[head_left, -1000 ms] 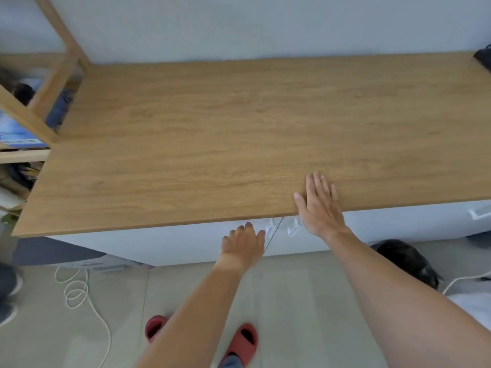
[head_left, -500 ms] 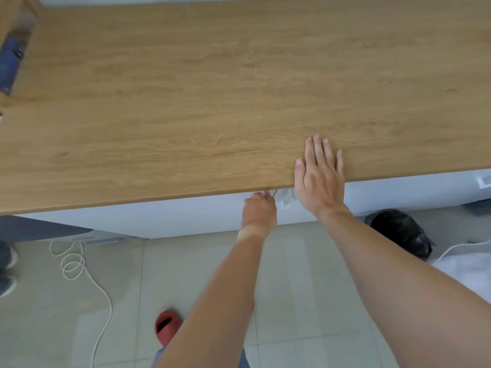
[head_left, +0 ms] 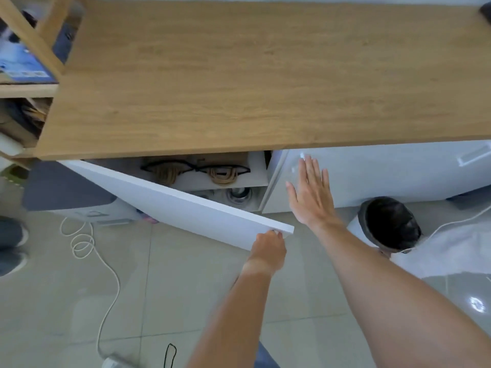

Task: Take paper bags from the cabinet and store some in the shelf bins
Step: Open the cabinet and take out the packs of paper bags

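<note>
The white cabinet under the wooden top (head_left: 265,83) has its left door (head_left: 170,205) swung open toward me. My left hand (head_left: 268,247) grips that door's free edge near its handle. Inside, on a white shelf, lie paper bags (head_left: 220,173) with brown rope and black cord handles; their bodies are mostly hidden under the top. A round metal item (head_left: 237,193) sits on the level below. With straight fingers, my right hand (head_left: 309,195) lies flat against the closed right door (head_left: 372,176). The wooden shelf unit (head_left: 29,88) stands at the left.
A white bin with a black liner (head_left: 388,224) stands on the floor right of my right arm. A white cable (head_left: 87,251) coils across the tiles at left, beside a grey-white appliance (head_left: 69,192). Someone's shoes (head_left: 10,245) show at the left edge.
My left hand has pulled the left door open, baring the bags inside. My right hand came off the wooden top's edge and now lies on the right door.
</note>
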Demonstrator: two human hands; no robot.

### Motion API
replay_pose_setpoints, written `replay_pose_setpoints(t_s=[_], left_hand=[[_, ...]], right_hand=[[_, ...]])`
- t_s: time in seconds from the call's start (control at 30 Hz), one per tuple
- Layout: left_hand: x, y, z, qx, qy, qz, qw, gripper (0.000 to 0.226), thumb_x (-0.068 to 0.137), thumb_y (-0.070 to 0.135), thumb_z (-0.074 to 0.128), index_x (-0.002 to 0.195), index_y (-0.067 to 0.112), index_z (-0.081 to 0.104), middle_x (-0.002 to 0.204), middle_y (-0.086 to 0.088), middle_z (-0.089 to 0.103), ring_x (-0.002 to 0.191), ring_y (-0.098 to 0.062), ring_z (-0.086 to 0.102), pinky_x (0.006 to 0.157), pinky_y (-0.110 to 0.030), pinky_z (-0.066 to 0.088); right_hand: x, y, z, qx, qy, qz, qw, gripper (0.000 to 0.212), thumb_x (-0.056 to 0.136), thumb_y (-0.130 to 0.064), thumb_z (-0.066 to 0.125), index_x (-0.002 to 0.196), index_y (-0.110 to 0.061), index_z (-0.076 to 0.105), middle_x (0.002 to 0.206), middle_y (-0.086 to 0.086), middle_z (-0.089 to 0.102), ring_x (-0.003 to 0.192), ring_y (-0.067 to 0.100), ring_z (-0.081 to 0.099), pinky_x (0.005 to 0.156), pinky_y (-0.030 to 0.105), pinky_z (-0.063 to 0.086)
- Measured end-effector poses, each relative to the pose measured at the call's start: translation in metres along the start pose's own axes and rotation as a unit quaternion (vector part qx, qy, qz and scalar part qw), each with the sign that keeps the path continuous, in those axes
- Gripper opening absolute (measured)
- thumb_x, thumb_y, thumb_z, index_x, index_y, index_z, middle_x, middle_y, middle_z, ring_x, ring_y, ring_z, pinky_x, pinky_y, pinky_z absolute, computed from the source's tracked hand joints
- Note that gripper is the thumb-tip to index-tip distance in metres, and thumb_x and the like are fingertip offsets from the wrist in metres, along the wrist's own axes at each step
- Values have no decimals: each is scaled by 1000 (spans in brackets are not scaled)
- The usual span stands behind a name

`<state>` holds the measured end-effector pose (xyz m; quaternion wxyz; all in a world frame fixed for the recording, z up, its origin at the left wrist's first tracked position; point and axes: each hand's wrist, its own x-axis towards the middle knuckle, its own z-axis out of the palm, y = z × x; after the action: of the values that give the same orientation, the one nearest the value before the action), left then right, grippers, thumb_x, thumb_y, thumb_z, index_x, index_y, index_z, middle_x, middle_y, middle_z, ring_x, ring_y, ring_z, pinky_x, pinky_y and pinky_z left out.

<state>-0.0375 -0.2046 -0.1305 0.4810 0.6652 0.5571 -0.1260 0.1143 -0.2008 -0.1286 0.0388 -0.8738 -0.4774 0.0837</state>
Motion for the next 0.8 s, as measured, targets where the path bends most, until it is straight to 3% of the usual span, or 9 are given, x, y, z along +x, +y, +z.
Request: replay_pose_setpoints(t_s=[0.1,0.2,0.27,0.33,0.37,0.5,0.6,0.7,0.8], left_hand=[[-26,-41,5,56,-43,59,996,42,105,30,31,119,1,57,118,-20,62,105,-36,60,90,-40,49],[-56,-93,12,56,-50,80,994,42,103,33,33,111,1,59,109,-21,66,95,-35,64,87,-43,54],[-78,-125,12,54,-35,88,994,40,102,33,34,108,3,59,106,-18,66,93,-35,64,79,-37,53],[-99,-163,15,22,-23,94,995,32,99,34,35,98,11,58,102,-17,65,86,-32,61,72,-34,50],[-109,-183,14,-4,-15,91,996,29,96,35,34,90,17,55,101,-17,64,89,-34,60,76,-37,50],[-140,-256,-1,-124,73,32,989,47,97,49,21,97,19,56,102,-6,64,100,-31,60,90,-41,46],[-156,-287,-25,-174,200,19,964,65,93,65,18,102,13,56,82,-3,57,92,-33,60,80,-40,42],[-170,-304,-49,-171,280,-15,945,41,97,50,39,113,14,50,94,-7,65,89,-31,58,72,-35,36],[-175,-326,-68,-117,322,-98,934,20,101,27,36,108,8,41,105,-19,62,95,-41,58,70,-39,38]], right_hand=[[-51,-19,13,4,-32,26,999,69,104,-40,30,157,-2,8,165,14,4,152,26,0,122,44,0],[-105,-47,29,24,-50,17,998,69,104,-41,29,157,-4,7,165,14,5,152,25,0,122,43,0],[-141,-66,42,36,-62,2,997,69,104,-41,31,157,-4,8,165,14,6,152,25,1,122,43,0],[-174,-82,55,36,-72,-7,997,69,104,-42,31,157,-4,8,165,14,7,152,26,2,122,43,0],[-189,-90,61,34,-77,-9,996,70,103,-43,31,157,-4,9,164,14,8,152,26,2,122,43,1],[-240,-123,77,38,-90,-19,995,70,103,-43,32,156,-3,9,165,14,6,152,25,0,122,42,-1],[-264,-147,85,44,-103,-29,993,70,104,-43,30,157,-4,7,165,13,4,152,24,-2,122,41,-2],[-280,-171,89,50,-109,-52,991,69,104,-43,29,157,-5,8,165,12,4,152,24,-2,122,41,-2],[-291,-197,92,58,-114,-73,989,69,104,-43,29,157,-5,7,165,12,3,152,24,-3,122,41,-3]])
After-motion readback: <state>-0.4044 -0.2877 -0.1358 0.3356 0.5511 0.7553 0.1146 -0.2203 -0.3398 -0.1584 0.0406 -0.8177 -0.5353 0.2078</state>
